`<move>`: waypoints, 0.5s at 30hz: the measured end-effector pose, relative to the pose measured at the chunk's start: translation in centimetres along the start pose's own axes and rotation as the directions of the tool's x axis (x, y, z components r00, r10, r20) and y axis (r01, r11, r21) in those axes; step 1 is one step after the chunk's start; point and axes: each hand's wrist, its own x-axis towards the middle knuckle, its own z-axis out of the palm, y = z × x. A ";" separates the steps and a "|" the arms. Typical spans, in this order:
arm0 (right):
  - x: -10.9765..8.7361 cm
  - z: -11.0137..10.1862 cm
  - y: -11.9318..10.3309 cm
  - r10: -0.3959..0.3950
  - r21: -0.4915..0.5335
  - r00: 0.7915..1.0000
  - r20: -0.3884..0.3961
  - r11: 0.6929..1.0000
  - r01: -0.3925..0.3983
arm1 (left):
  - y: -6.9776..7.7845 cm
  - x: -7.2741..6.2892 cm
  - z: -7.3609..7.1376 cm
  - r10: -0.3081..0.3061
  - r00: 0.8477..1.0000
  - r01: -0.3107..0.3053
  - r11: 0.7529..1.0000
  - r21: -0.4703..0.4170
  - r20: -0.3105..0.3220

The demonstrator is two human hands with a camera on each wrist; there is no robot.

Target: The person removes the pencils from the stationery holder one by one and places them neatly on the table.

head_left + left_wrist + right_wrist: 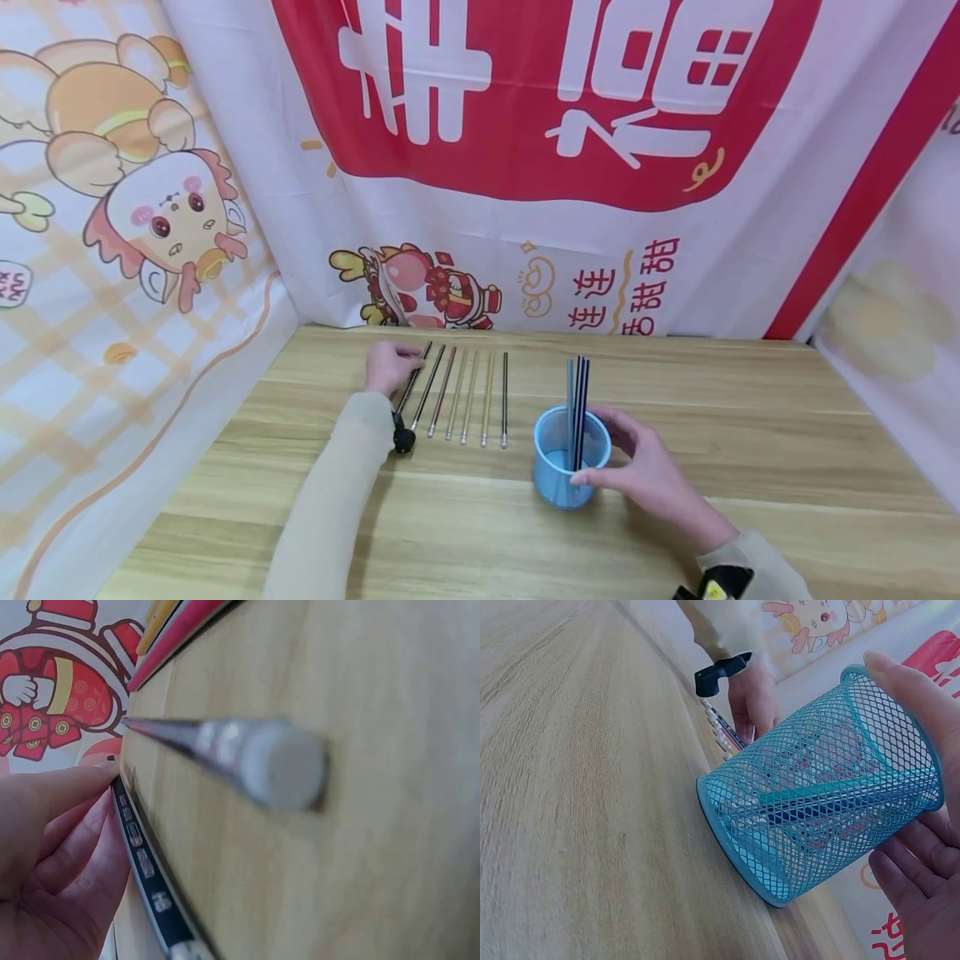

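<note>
At the left end of a row of pencils, my left hand point(388, 367) pinches the far end of a black pencil point(142, 855), which carries an HB mark in the left wrist view. That pencil lies along the table. My right hand point(651, 471) holds a blue mesh pencil cup point(817, 787) by its rim, thumb at the near side and fingers behind. Several dark and blue pencils point(580, 400) lean inside the cup. The cup's base looks to be on the table.
Between the hands, more pencils lie side by side, among them a yellow pencil point(488, 400) and a black pencil point(505, 392), eraser ends toward me. Printed cloth point(510, 187) hangs along the back edge of the wooden table point(465, 525) and at both sides.
</note>
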 end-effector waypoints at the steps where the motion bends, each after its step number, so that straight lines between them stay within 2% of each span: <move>1: 0.0 0.0 0.0 0.003 -0.001 1.000 0.001 1.000 -0.003 | 0.1 0.0 0.0 0.000 1.000 0.000 1.000 0.006 0.002; 9: 0.0 0.0 -0.1 0.011 -0.002 1.000 0.005 1.000 -0.011 | 0.5 0.1 0.0 -0.050 0.998 0.050 0.999 0.013 0.033; 15: 0.0 0.1 0.0 -0.009 0.007 1.000 -0.003 1.000 0.009 | 0.6 0.0 0.1 -0.058 0.998 0.057 0.998 0.024 0.036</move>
